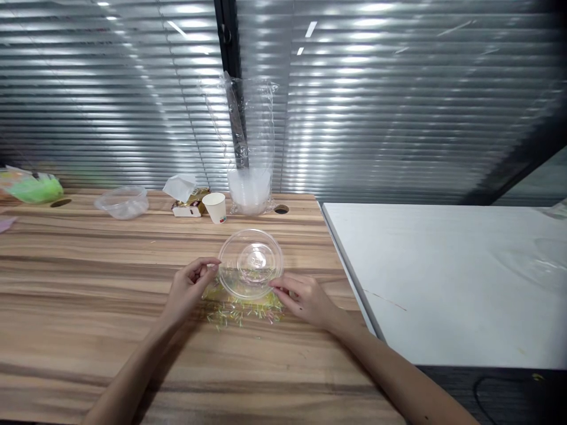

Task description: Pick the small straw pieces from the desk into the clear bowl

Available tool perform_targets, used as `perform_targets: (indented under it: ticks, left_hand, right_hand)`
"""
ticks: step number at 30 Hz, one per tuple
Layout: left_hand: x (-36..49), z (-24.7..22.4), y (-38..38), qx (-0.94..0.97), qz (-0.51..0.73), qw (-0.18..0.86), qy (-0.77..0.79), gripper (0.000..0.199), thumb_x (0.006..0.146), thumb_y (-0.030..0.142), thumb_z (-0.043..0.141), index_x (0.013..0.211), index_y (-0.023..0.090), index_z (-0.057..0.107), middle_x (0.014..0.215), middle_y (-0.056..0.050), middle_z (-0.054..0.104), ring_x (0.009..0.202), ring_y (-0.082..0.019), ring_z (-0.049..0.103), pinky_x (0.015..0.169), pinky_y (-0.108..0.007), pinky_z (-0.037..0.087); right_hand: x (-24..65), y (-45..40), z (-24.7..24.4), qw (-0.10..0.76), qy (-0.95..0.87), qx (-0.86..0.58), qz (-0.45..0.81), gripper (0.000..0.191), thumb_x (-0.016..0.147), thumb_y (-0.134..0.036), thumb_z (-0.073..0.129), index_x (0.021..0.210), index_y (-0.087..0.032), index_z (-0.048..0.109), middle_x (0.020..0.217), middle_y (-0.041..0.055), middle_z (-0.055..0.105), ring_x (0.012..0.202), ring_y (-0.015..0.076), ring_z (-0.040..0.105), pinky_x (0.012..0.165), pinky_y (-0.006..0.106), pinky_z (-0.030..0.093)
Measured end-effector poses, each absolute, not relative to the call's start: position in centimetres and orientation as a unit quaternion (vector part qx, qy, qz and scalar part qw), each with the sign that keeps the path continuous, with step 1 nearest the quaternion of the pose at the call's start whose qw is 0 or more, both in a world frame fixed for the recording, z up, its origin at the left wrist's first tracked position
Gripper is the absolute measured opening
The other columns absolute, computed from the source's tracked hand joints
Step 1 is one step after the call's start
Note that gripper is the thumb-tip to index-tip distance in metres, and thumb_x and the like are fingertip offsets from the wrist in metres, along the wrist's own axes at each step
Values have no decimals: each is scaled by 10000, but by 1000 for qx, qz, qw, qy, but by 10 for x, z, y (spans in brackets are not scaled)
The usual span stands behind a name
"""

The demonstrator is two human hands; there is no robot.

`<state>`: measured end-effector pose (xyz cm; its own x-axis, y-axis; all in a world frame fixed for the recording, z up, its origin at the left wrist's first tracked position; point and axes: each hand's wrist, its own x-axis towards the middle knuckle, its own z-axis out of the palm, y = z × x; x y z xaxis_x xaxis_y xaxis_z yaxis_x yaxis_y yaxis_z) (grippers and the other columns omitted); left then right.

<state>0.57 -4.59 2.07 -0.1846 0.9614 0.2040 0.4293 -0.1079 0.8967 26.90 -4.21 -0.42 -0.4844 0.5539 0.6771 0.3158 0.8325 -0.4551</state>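
Observation:
A round clear plastic lid (250, 264) is held between my two hands above the wooden table. My left hand (193, 284) pinches its left edge between thumb and fingers. At the lower right edge, my right hand (305, 296) grips the rim with thumb and fingertips. Below the lid, shredded yellow-green iridescent tinsel (241, 310) lies on the wood, partly seen through the clear plastic.
Along the back of the wooden table (88, 295) stand a clear bowl (126, 203), a tissue box (189, 206), a paper cup (215, 208) and bagged stacked bowls (251, 190). A green bundle (35, 188) sits far left. A white table (443, 283) adjoins on the right.

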Motion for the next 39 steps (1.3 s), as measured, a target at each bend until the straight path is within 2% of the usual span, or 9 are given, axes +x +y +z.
perform_targets:
  ticks: [5,14,20,28,39]
  left_hand:
    - [7,23,-47,569,474,297,603,354,687,490,664,831,168,697,506,64,344,480,-94,325,457,-201,240]
    - [9,24,-47,578,477,304,588,339,699,486,661,820,170,674,517,73,317,475,-89,326,464,-198,263]
    - [8,22,-48,592,464,298,588,324,719,475,653,823,169,675,535,61,341,493,-95,345,469,-204,271]
    - [6,15,-46,618,451,286,577,264,748,424,632,826,177,681,539,59,351,505,-102,358,488,-208,285]
    - [5,13,-46,650,418,270,574,283,782,426,588,860,169,678,542,55,368,515,-111,368,507,-216,290]
  right_hand:
    - [270,-42,-4,441,-849,-253,141,177,923,-165,496,992,-166,659,871,55,709,716,143,657,626,238,518]
    - [270,-42,-6,433,-851,-256,151,186,917,-158,500,1004,-162,664,880,53,712,725,147,664,633,239,523]
    - [270,-42,-8,413,-855,-270,157,192,919,-175,512,1029,-182,670,919,43,718,763,150,676,673,246,533]
    - [270,-41,-6,414,-858,-269,140,198,931,-188,491,1008,-172,672,880,38,720,715,151,668,634,247,521]
    - [271,-42,-6,403,-860,-271,157,188,919,-164,504,1012,-155,668,898,45,718,738,162,673,655,261,521]
